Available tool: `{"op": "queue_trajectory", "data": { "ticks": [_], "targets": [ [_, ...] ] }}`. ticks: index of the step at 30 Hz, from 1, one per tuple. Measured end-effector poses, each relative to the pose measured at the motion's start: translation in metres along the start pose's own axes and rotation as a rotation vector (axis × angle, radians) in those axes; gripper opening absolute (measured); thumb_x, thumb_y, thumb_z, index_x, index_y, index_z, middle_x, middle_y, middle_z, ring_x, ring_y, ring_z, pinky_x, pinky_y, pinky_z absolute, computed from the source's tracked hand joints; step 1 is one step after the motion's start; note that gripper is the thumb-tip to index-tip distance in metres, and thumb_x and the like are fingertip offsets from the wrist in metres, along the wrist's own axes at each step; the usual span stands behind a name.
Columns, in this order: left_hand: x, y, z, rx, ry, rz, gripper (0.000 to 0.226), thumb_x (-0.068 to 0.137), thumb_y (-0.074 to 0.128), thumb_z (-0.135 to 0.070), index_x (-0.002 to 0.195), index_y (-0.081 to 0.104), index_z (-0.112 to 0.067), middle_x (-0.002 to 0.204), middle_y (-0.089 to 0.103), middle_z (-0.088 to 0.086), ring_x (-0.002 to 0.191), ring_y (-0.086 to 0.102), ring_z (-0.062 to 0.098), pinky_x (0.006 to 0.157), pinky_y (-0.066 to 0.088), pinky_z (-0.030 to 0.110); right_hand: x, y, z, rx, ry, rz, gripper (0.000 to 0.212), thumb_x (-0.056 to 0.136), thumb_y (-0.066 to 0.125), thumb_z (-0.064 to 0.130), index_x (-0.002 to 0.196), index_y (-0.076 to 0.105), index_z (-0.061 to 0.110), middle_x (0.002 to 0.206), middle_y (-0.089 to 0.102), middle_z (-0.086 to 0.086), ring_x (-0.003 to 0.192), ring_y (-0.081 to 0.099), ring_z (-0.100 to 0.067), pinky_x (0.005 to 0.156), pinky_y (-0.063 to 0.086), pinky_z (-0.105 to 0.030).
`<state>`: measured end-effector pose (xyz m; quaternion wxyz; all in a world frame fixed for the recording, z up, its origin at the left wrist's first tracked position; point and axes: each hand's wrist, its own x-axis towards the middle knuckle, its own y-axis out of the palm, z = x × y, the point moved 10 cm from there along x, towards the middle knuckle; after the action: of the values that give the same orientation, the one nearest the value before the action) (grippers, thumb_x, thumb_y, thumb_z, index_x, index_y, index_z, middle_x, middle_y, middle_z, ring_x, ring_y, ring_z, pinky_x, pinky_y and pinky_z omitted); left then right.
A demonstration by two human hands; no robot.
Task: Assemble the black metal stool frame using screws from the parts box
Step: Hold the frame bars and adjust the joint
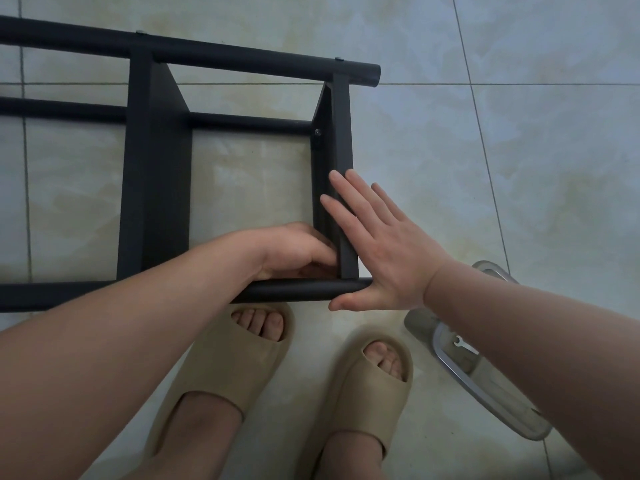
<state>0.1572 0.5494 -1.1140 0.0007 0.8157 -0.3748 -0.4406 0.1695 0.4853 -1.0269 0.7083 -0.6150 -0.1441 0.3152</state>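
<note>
One matte black tubular frame (156, 168)

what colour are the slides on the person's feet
Beige, a plain sandy tan: the slides show clearly in the head view.

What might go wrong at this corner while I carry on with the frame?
1. The left hand is curled into the inner corner where the upright plate meets the near tube; if the frame shifts, fingers may get pinched.
2. Only the flat right hand steadies the plate from outside, so the joint could slip out of line.
3. The near tube lies just ahead of bare toes in open slippers and could slide onto them.
</note>
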Motion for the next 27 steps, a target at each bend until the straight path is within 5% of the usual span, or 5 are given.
{"op": "queue_trajectory", "data": {
  "ticks": [4, 8, 16, 27],
  "targets": [
    [-0.0003, -0.0005, -0.0033, 0.061, 0.027, -0.022, 0.011, 0.090, 0.059, 0.002, 0.094, 0.070, 0.000, 0.075, 0.068, 0.009, 0.067, 0.065, 0.018, 0.059, 0.052, 0.021, 0.0002, -0.0014, 0.0002, 0.001, 0.004, 0.015, 0.124, 0.076, 0.046, 0.089, 0.160, 0.015, 0.005, 0.169, -0.001, -0.016, 0.156, -0.004, -0.033, 0.125, 0.012, -0.055],
    [0.0003, -0.0041, -0.0043, 0.208, 0.029, -0.064, 0.013, 0.089, 0.060, -0.003, 0.084, 0.070, -0.009, 0.066, 0.066, 0.001, 0.059, 0.060, 0.013, 0.054, 0.046, 0.019, 0.0005, -0.0052, 0.0008, -0.036, 0.001, 0.009, 0.124, 0.076, 0.048, 0.089, 0.159, 0.018, 0.002, 0.168, 0.003, -0.019, 0.156, 0.000, -0.035, 0.124, 0.012, -0.056],
    [0.0019, -0.0089, -0.0032, 0.316, 0.012, -0.093, 0.014, 0.087, 0.061, -0.008, 0.092, 0.070, 0.002, 0.063, 0.063, 0.000, 0.053, 0.054, 0.011, 0.051, 0.041, 0.019, 0.0020, -0.0091, 0.0001, -0.084, 0.010, 0.027, 0.125, 0.073, 0.048, 0.090, 0.159, 0.023, 0.003, 0.168, 0.006, -0.019, 0.156, 0.002, -0.034, 0.122, 0.012, -0.060],
    [0.0010, -0.0082, 0.0005, 0.225, -0.018, -0.093, 0.012, 0.081, 0.064, -0.011, 0.091, 0.068, -0.006, 0.075, 0.057, 0.015, 0.069, 0.050, 0.023, 0.064, 0.038, 0.033, 0.0034, -0.0049, -0.0008, -0.056, 0.000, 0.033, 0.123, 0.074, 0.043, 0.091, 0.159, 0.023, 0.005, 0.169, 0.004, -0.017, 0.157, 0.000, -0.032, 0.122, 0.011, -0.061]
  ]
}}
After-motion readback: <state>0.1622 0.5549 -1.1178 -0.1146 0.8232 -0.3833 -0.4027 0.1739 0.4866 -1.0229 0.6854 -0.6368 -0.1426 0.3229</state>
